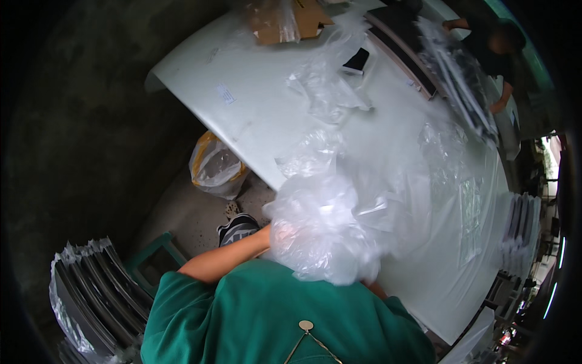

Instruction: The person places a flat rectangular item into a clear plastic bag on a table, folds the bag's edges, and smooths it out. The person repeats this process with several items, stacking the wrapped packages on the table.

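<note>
A big crumpled wad of clear plastic bags (327, 224) is bunched up in front of my chest, over the near edge of the white-covered table (260, 109). My left hand (279, 235) reaches into its left side and shows only faintly through the film, closed on the plastic. On the right, a sliver of my right forearm (374, 290) appears below the wad. The plastic covers my right hand, so its fingers are hidden. More loose clear film (330, 85) lies farther up the table, beside a small black piece (356, 60).
A lined waste bin (218, 167) stands left of the table. Plastic-wrapped dark panels (100, 294) are stacked at lower left, near a green stool (151, 255). An open cardboard box (288, 21) sits at the far edge. Another person (494, 54) handles wrapped panels (458, 76) at far right.
</note>
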`<state>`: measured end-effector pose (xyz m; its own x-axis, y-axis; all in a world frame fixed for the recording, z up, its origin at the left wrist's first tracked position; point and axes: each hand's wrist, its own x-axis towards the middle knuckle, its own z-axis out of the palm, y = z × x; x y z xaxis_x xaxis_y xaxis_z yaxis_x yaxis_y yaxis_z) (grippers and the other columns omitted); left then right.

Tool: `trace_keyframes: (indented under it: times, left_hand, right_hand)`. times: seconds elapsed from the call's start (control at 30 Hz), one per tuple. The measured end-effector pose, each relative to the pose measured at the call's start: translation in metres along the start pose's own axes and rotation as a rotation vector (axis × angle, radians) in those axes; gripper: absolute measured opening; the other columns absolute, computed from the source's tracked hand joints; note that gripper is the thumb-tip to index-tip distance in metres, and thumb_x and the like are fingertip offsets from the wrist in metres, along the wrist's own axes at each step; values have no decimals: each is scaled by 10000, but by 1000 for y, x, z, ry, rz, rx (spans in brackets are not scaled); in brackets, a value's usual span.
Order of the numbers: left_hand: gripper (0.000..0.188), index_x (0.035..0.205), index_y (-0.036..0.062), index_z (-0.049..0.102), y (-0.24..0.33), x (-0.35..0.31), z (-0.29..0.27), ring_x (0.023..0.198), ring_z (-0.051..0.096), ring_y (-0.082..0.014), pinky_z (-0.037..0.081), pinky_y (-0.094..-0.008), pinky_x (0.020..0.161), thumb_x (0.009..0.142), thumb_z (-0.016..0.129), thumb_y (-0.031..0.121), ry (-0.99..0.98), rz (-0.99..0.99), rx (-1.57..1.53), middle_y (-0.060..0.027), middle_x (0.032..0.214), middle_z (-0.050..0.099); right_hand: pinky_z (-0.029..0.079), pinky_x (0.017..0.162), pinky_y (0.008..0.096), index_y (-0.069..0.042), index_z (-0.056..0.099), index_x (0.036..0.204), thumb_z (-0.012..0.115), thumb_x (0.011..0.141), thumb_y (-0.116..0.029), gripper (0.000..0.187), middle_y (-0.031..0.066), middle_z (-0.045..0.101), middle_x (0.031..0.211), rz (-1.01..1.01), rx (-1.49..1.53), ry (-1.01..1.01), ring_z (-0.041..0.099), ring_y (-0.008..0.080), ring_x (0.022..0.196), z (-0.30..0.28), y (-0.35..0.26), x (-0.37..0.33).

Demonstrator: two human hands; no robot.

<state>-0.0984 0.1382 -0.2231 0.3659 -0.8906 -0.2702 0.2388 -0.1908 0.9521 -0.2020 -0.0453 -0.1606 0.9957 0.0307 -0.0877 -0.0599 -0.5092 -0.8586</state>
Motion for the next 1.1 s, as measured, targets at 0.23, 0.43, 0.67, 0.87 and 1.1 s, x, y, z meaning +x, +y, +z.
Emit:
trace_keyframes:
  times: [0.23, 0.43, 0.67, 0.87, 1.1]
  left_hand:
    - [1176, 1388, 58, 15, -113, -168, -108, 1332, 94, -292, 134, -427, 1078, 582, 692, 582, 382, -471, 98, -185, 1436, 81]
    - [1103, 1380, 54, 56, -183, -357, -207, 1319, 131, -286, 154, -413, 1070, 613, 677, 547, 843, -901, 120, -182, 1422, 124]
    - [1019, 1371, 49, 104, -291, -281, -281, 1305, 175, -278, 178, -396, 1061, 650, 660, 507, 843, -836, 147, -178, 1405, 174]
    - [948, 1364, 45, 145, -431, -91, -356, 1293, 212, -272, 198, -382, 1054, 681, 645, 472, 819, -596, 417, -174, 1391, 218]
    - [865, 1355, 40, 193, -551, -29, -451, 1279, 255, -264, 222, -366, 1045, 718, 628, 432, 874, -790, 736, -170, 1375, 268]
  right_hand:
    - [376, 944, 364, -4, 538, 1145, 602, 808, -172, 382, 174, 482, 1245, -278, 103, -498, 468, 296, 1145, 122, -66, 103]
    - [408, 908, 351, -1, 560, 1128, 579, 828, -152, 336, 198, 518, 1201, 102, 189, -334, 526, 308, 1084, 234, -28, 197]
    - [443, 840, 341, 46, 542, 1122, 588, 822, -236, 415, 181, 612, 1004, 784, -458, 124, 587, 293, 944, 384, 215, 305]
    - [453, 792, 323, 33, 504, 1130, 565, 841, -186, 367, 141, 603, 986, 763, -424, 235, 573, 215, 900, 432, 288, 345]
    - [422, 841, 334, -5, 449, 1192, 511, 868, -120, 349, 133, 547, 1111, 722, 316, -287, 520, 185, 1009, 451, 233, 281]
